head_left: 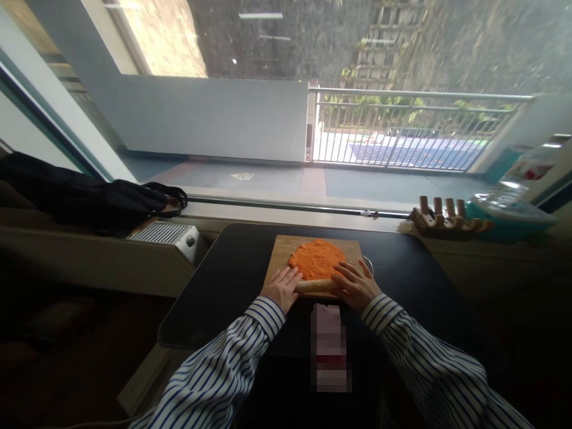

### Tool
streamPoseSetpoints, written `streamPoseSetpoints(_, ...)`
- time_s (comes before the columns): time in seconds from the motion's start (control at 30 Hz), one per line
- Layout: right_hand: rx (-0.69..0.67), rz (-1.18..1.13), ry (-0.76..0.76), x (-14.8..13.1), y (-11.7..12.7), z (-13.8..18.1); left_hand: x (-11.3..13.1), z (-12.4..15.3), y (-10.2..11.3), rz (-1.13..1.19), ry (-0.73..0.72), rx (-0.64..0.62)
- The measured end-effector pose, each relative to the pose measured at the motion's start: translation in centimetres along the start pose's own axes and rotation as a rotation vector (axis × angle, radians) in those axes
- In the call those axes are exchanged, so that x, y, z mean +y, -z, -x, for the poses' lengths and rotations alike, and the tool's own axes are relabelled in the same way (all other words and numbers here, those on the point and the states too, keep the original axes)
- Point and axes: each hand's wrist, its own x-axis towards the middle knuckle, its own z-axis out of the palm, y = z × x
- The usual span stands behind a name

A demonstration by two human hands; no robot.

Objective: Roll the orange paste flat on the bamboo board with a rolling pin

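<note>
A flat round of orange dough (316,258) lies on a wooden board (281,247) on a dark table (232,280). A pale wooden rolling pin (316,286) rests across the near edge of the dough. My left hand (281,288) lies flat on the pin's left end, fingers stretched out. My right hand (355,285) lies flat on the right end, fingers spread over the pin and the dough's edge. Both arms wear striped sleeves.
A blurred card hangs below my hands (329,348). A white heater (172,234) and a black bag (89,202) stand to the left. On the sill at right are a wooden rack (447,217) and a teal box (509,217). A window faces a balcony railing (402,128).
</note>
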Motion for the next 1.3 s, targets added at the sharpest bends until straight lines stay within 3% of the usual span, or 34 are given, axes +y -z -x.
streamPoseSetpoints(0.37,-0.002,0.077,-0.088,-1.3,-1.2,1.7,0.2,0.7,-1.8,-0.019,-0.027,0.062)
streamPoseSetpoints(0.77,-0.101,0.069,-0.169,-0.4,-0.9,0.4,-0.6,-0.8,-2.1,-0.006,-0.017,0.095)
streamPoseSetpoints(1.03,-0.217,0.102,-0.216,0.3,-0.2,-1.6,-1.2,-2.4,-1.3,0.000,-0.015,0.013)
streamPoseSetpoints(1.3,-0.054,0.019,-0.181,-0.4,-0.7,1.0,-0.7,-0.3,-1.6,0.039,-0.079,0.023)
